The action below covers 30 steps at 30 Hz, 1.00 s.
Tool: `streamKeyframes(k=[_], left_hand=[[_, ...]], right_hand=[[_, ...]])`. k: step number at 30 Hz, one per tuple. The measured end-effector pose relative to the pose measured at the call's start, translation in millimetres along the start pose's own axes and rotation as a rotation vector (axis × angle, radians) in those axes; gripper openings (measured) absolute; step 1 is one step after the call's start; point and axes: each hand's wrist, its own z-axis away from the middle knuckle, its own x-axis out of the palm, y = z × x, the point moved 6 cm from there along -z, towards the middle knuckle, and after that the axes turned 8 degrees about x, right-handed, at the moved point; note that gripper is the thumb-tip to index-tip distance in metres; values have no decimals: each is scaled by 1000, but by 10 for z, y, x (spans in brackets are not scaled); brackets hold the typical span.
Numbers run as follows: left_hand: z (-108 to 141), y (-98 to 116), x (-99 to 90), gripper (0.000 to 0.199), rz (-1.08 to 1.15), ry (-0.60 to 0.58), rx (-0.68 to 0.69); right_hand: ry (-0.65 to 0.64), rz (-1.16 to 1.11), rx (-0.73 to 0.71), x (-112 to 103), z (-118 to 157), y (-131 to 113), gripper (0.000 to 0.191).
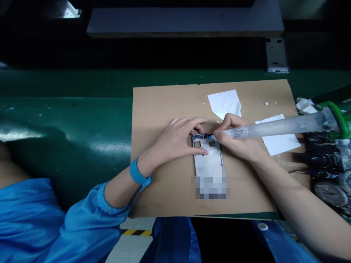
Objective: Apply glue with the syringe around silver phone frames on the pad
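Note:
A flat metal phone frame point(210, 160) lies on a cardboard sheet point(164, 193), its lower end blurred out. My left hand point(181, 140) steadies the frame's top left corner, thumb across its face and fingers spread along the far edge. In my right hand point(236, 138) is a large translucent glue syringe point(285, 126), gripped like a pen. Its tip, with a bit of blue showing, meets the top edge of the frame. Green plastic caps the syringe's rear end at the right. A blue band point(136, 171) circles my left wrist.
Two white paper pieces point(226, 103) point(282, 140) lie on the cardboard, with small white crumbs around. Another phone frame point(277, 54) rests at the back right. Gauges and dark fittings point(330, 193) crowd the right edge. A shelf point(186, 22) spans the back above the green mat point(68, 124).

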Motion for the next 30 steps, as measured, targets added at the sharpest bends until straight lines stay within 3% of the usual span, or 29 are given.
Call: streamKeyframes(k=[30], left_hand=[[4,-12,22,82,-16,2,8]], right_hand=[[-29,-25,-32,16,7,59,29]])
